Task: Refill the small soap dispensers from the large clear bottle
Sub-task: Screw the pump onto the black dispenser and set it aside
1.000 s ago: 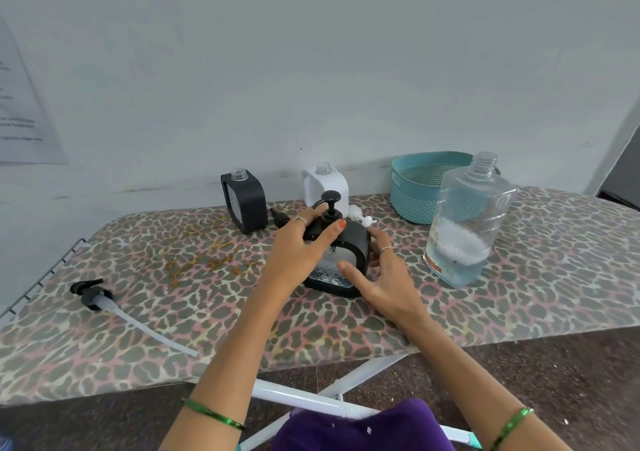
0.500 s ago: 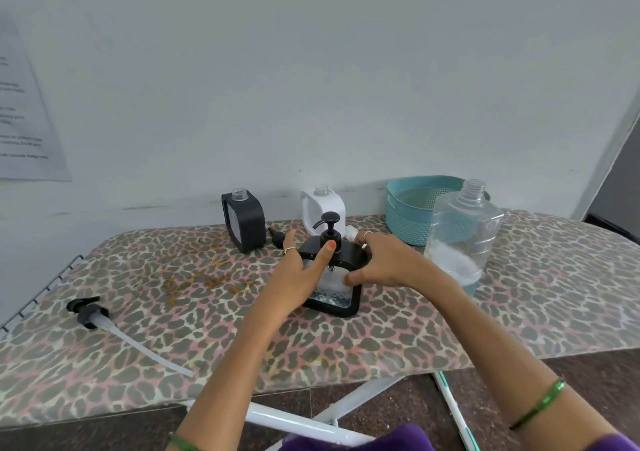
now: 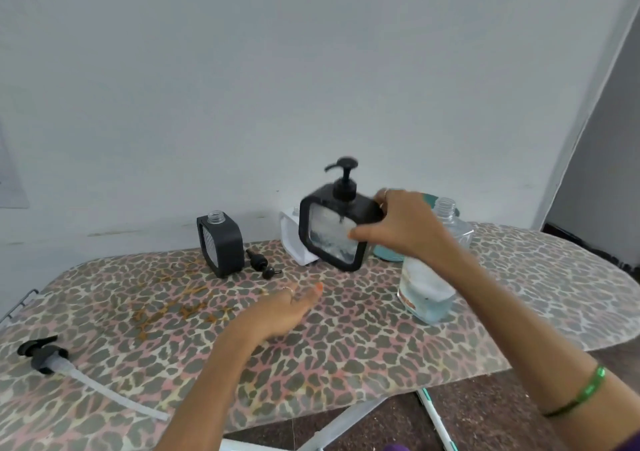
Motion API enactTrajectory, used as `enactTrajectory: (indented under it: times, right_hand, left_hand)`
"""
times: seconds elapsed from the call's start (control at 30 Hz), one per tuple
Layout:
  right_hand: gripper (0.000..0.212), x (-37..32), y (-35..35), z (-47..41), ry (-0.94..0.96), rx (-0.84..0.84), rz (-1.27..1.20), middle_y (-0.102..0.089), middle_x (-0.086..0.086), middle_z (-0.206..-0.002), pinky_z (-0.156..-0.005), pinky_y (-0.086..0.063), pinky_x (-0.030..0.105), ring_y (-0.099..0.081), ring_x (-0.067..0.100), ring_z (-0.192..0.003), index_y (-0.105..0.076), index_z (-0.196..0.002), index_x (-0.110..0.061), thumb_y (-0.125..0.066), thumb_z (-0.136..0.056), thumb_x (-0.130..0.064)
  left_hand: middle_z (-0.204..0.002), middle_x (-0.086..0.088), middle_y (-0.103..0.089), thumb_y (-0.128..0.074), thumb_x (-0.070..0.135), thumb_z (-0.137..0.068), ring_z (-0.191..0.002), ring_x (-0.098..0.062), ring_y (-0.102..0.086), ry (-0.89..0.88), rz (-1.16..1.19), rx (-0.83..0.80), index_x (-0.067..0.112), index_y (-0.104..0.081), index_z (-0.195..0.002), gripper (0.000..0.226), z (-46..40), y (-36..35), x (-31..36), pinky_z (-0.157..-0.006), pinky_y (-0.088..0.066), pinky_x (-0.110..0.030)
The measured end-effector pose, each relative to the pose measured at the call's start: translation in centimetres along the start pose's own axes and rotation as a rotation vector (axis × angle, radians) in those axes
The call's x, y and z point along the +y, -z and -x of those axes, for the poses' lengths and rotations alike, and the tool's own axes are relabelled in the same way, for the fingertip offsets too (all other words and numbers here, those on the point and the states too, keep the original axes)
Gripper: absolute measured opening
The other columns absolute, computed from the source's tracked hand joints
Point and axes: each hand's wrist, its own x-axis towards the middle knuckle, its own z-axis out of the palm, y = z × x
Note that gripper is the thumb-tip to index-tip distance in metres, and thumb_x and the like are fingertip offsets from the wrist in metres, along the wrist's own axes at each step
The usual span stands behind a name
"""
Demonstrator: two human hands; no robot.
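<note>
My right hand (image 3: 401,228) grips a black square soap dispenser (image 3: 332,232) with its pump fitted, holding it tilted in the air above the board. My left hand (image 3: 284,308) hovers low over the leopard-print board (image 3: 346,346), fingers relaxed and empty. The large clear bottle (image 3: 429,277), uncapped and about a third full, stands behind my right forearm. A second black dispenser (image 3: 221,242) with no pump stands at the back left. A white dispenser (image 3: 292,239) is partly hidden behind the lifted one.
A small black pump head (image 3: 263,263) lies between the two dispensers. A large black pump with a long tube (image 3: 52,357) lies near the left edge. A teal basket (image 3: 388,253) sits mostly hidden behind my right hand. The wall runs close behind.
My right hand has lifted the black dispenser with the pump off the board and carried it back and right. My left hand has let go of it and dropped toward the board.
</note>
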Motion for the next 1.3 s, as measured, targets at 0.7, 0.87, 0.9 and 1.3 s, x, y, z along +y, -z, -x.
enactTrajectory:
  times: [0.7,0.87,0.9,1.3]
  right_hand:
    - [0.030,13.6,6.5,-9.4,-0.313,0.283,0.080,-0.047,0.003,-0.060,-0.044,-0.032,0.025,-0.045,0.019,-0.054,-0.052,-0.069,-0.004,-0.072,-0.070,-0.027]
    - [0.031,16.2,3.4,-9.9,-0.325,0.244,0.042,-0.055,0.007,-0.070,-0.046,-0.036,0.025,-0.048,0.018,-0.057,-0.056,-0.078,0.000,-0.072,-0.068,-0.025]
    - [0.032,16.6,2.9,-10.0,-0.325,0.244,0.037,-0.055,0.008,-0.071,-0.047,-0.036,0.026,-0.048,0.020,-0.058,-0.058,-0.078,0.002,-0.072,-0.067,-0.024]
    - [0.040,18.8,0.1,-11.6,-0.366,0.150,0.264,-0.053,0.014,-0.078,-0.058,-0.039,0.032,-0.058,0.033,-0.075,-0.040,-0.060,-0.009,-0.070,-0.080,-0.026]
  left_hand:
    - [-0.129,-0.006,-0.048,-0.079,0.061,-0.057,-0.118,-0.029,-0.049,0.181,-0.530,-0.046,0.018,-0.040,-0.127,0.091,-6.0,-3.1,3.8,-0.099,-0.043,-0.048]
    - [-0.122,-0.006,-0.051,-0.084,0.056,-0.053,-0.113,-0.028,-0.051,0.170,-0.496,-0.027,0.016,-0.043,-0.117,0.086,-6.5,-3.2,3.7,-0.097,-0.045,-0.047]
    - [-0.121,-0.006,-0.051,-0.084,0.055,-0.053,-0.112,-0.028,-0.051,0.172,-0.492,-0.027,0.016,-0.043,-0.114,0.083,-6.5,-3.1,3.8,-0.097,-0.045,-0.048]
    - [-0.116,-0.002,-0.053,-0.084,0.051,-0.056,-0.111,-0.024,-0.053,0.219,-0.452,-0.025,0.016,-0.044,-0.111,0.077,-6.8,-3.0,4.1,-0.098,-0.046,-0.045]
